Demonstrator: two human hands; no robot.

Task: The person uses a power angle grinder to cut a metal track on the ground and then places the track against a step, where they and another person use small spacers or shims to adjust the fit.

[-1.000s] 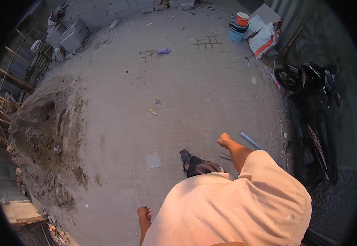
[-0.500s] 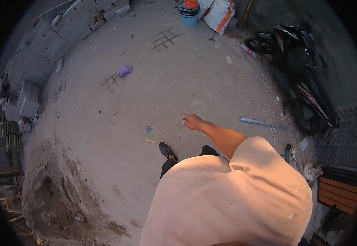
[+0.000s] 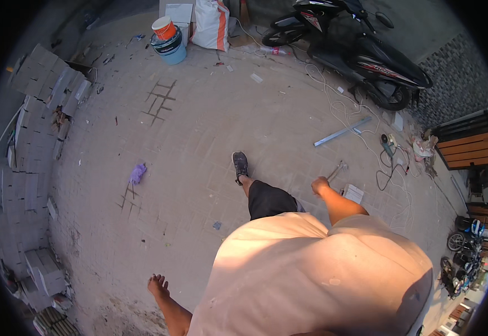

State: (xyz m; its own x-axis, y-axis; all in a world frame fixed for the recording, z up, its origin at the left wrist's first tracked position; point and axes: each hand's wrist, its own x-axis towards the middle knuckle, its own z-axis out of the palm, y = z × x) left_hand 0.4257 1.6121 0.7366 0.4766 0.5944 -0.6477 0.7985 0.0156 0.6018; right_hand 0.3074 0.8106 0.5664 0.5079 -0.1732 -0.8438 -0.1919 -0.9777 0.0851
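Note:
My left hand [image 3: 159,284] hangs at the lower left above the paved ground, its fingers apart and nothing in it. My right hand [image 3: 320,186] hangs in front of my body at the right, fingers curled in, with no held thing showing. Close by it in the view, a thin-handled tool [image 3: 339,169] lies on the paving, its kind too small to make out. A pale block [image 3: 353,194] lies next to my right forearm, partly hidden by it. One dark shoe [image 3: 240,166] is stretched forward on the ground.
Ahead are stacked buckets [image 3: 169,47], a white sack [image 3: 210,25] and a black motorbike [image 3: 361,56]. At right lie a metal bar [image 3: 342,132], a corded power tool [image 3: 388,147] and loose cable. Pale blocks [image 3: 28,140] line the left; a purple bag [image 3: 137,173] lies on the paving.
My view has turned right and moved forward; the motorbike and buckets appear further left. My left hand has come into view. My right hand has swung back closer to my body.

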